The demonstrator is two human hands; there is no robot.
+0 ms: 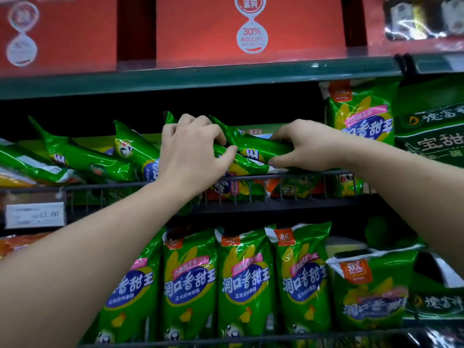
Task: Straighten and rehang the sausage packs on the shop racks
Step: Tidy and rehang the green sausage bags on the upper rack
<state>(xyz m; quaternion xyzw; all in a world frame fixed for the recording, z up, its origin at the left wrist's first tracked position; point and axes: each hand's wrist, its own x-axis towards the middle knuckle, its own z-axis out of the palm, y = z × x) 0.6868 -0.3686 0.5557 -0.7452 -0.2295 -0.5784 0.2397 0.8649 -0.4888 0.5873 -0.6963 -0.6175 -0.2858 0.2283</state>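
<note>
Shop shelving, three levels in view. The upper shelf [200, 79] has a green front edge and carries red cartons [251, 28]. The middle shelf is fronted by a dark wire rail [313, 174]; the recess behind it is dim.

On the middle shelf, green sausage packs [82, 159] lie toppled and slanted behind the rail, left of centre. One upright pack [361, 114] stands at the right end, just beside dark green packs [431, 136] of another product. A price tag [35, 214] reading 12.00 hangs on the rail at far left. On the lower shelf, a row of packs [246, 280] stands upright, side by side, with the rightmost one tilted.

Both forearms reach over the rail and cover part of the middle shelf. The left hand [190, 146] has its fingers curled over the lying packs, thumb pressed against one. The right hand [308, 146] pinches the held pack [261, 146] at its right end, fingers above and thumb below. That pack lies nearly level between the two hands, just above the rail.
</note>
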